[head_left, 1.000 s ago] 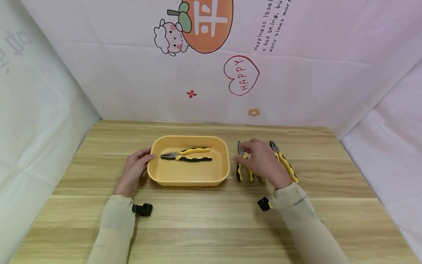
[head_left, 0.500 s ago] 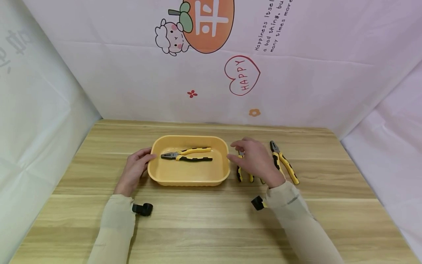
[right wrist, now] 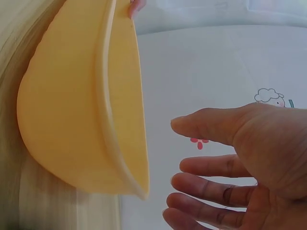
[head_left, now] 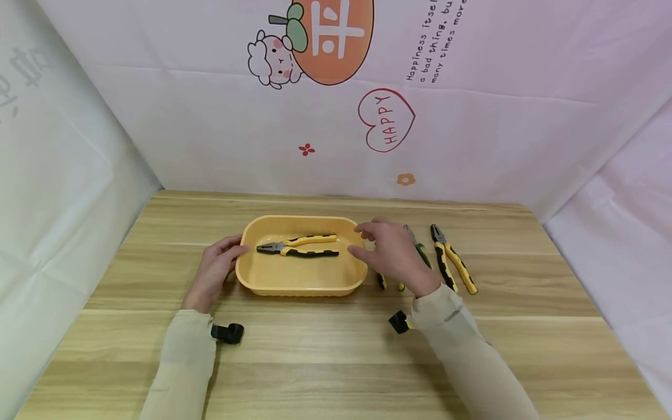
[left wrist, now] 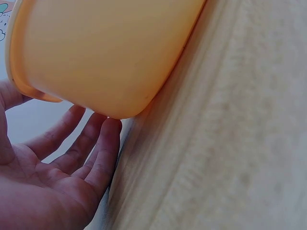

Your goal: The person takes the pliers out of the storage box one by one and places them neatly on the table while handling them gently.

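Observation:
A yellow plastic basin stands on the table with combination pliers lying inside, their handles yellow and black. My left hand holds the basin's left side, thumb over the rim and fingertips against the outer wall. Over the right rim is my right hand, its fingers apart and holding nothing; in the right wrist view they are spread beside the rim. Under that hand, pliers with yellow-black handle ends are mostly hidden. Pliers with green handles show partly behind it.
Another pair of yellow-black combination pliers lies farthest right on the wood-grain table. A white printed cloth rises behind the table, and more white cloth hangs at the sides.
My right hand has moved left from over the pliers to the basin's right rim, uncovering the green-handled pair. My left hand and the basin stay put.

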Tool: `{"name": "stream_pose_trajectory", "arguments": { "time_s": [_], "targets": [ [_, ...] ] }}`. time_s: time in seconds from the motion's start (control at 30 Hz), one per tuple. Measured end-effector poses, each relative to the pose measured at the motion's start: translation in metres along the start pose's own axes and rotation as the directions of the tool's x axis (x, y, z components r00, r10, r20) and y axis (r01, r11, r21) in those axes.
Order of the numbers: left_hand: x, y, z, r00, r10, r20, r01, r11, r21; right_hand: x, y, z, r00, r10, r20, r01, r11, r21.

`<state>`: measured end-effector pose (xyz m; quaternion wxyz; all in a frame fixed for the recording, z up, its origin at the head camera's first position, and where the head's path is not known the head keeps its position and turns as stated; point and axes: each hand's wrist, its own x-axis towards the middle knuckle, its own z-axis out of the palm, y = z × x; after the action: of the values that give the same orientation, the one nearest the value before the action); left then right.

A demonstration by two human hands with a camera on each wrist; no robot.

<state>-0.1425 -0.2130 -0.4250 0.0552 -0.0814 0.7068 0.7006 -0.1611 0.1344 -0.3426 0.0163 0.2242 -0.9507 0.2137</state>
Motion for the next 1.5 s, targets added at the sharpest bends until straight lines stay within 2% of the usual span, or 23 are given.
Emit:
{"name": "stream_pose_trajectory", "arguments": {
  "time_s": [0.33,0.57,1.07,1.27,1.5],
  "targets": [
    [-0.001,0.001,0.000,1.000,-0.005,-0.009,0.005,1.000,-0.001,0.006,-0.009,0.007,0.999,0.009,0.045,-0.012,0.998,0.065],
    [-0.001,0.000,0.000,1.000,0.003,-0.004,-0.003,1.000,0.006,0.010,-0.012,0.015,0.998,-0.036,0.046,0.034,0.998,0.052],
    [0.000,0.000,0.000,1.000,0.001,-0.004,-0.001,1.000,0.007,0.022,-0.018,0.039,0.993,-0.056,0.101,0.048,0.996,0.081],
    [0.001,0.000,0.000,1.000,0.000,-0.002,0.000,1.000,0.005,0.026,-0.019,0.049,0.991,-0.043,0.124,0.031,0.994,0.103],
    [0.001,0.000,0.000,1.000,0.000,0.000,0.000,1.000,0.012,0.029,-0.020,0.056,0.991,-0.062,0.122,0.050,0.994,0.102]
  ]
}}
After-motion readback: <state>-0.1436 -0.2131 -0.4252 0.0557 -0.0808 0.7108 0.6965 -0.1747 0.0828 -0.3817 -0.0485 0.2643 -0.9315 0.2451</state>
